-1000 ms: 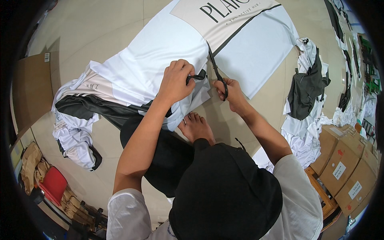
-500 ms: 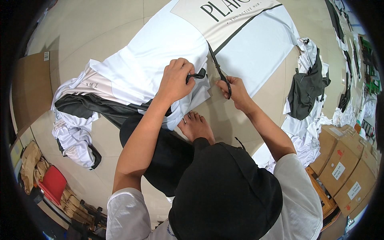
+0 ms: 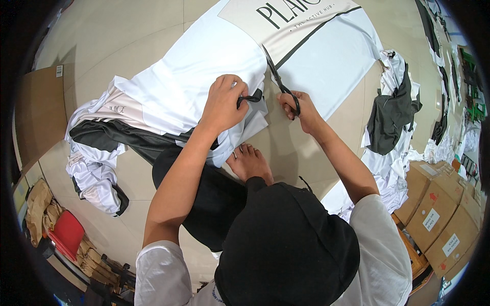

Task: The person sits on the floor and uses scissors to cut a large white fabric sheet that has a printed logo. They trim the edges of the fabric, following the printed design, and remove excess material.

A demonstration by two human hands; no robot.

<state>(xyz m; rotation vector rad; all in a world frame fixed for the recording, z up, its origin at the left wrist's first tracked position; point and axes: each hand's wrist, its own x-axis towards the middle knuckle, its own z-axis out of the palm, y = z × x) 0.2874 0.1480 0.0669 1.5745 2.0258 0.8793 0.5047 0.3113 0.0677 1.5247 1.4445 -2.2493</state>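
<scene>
A wide sheet of white fabric (image 3: 199, 66) with beige printed panels and dark bands is spread over the tiled floor. My left hand (image 3: 223, 104) is closed on its near edge, where a dark strip (image 3: 251, 98) sticks out beside my fingers. Black-handled scissors (image 3: 279, 79) are gripped in my right hand (image 3: 306, 112), with the fingers around the handle loops. Their blades point away from me into the fabric, at the end of a slit beside the beige panel (image 3: 268, 41). Bare floor shows between the two sides of the cut, near my foot (image 3: 251, 164).
A crumpled white and dark fabric bundle (image 3: 99, 176) lies at left, near a cardboard panel (image 3: 41, 115). Dark and white scraps (image 3: 390, 120) are heaped at right, beside stacked cardboard boxes (image 3: 431, 214). A red chair (image 3: 67, 234) stands at lower left.
My right hand has shifted slightly up and right with the scissors, and the blade tips now reach a little farther up and left. My left hand stays almost in place.
</scene>
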